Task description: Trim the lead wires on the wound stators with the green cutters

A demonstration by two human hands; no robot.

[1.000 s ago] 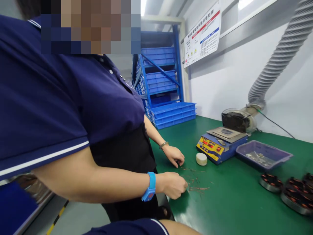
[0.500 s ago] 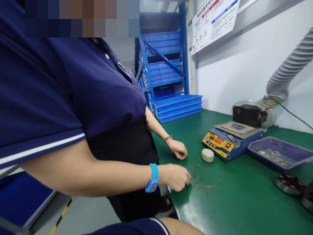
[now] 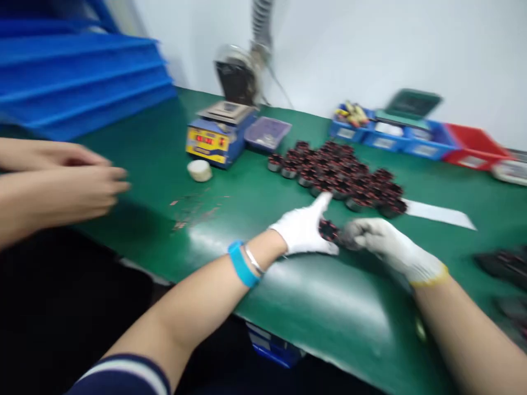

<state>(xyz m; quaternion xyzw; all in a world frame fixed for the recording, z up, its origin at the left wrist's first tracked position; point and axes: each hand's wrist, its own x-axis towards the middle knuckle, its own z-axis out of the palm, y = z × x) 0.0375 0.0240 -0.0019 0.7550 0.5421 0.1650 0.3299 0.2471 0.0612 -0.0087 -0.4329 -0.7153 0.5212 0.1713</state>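
"White wall [image 3: 313,60] at the back, green counter [image 3: 242,186] in front of it. How are the hands posed?"

"Both wear pale gloves and come together over the counter. The left hand [image 3: 300,229] reaches in from the lower left, thumb up, fingers stretched below; the right hand [image 3: 382,241] comes from the right, its fingers curled."

"And each grip?"

"On the left it stands wide, a C around a copper-wound stator [image 3: 328,230]; whether it presses on it, I cannot tell. On the right it is closed on a grey round piece [image 3: 349,236] that meets the stator (too blurred to say if the two are one part)."

"So where is the stator?"

"Between the two gloves, on the near side of a crowd of similar stators [image 3: 329,170]."

"Containers?"

"Blue bins [image 3: 382,144] stand in a row near the wall: the leftmost holds yellow-and-dark pieces, the next something white. A red bin [image 3: 473,142] adjoins them on the right. Beyond the stators' left end, a purple tray [image 3: 259,145] has small pale bits in it, just beside a blue-and-yellow unit [image 3: 208,144] with a red display. Blue crates [image 3: 82,77] are stacked farther left."

"Whose bare hands?"

"A co-worker's hands [image 3: 82,189], well apart from the gloves."
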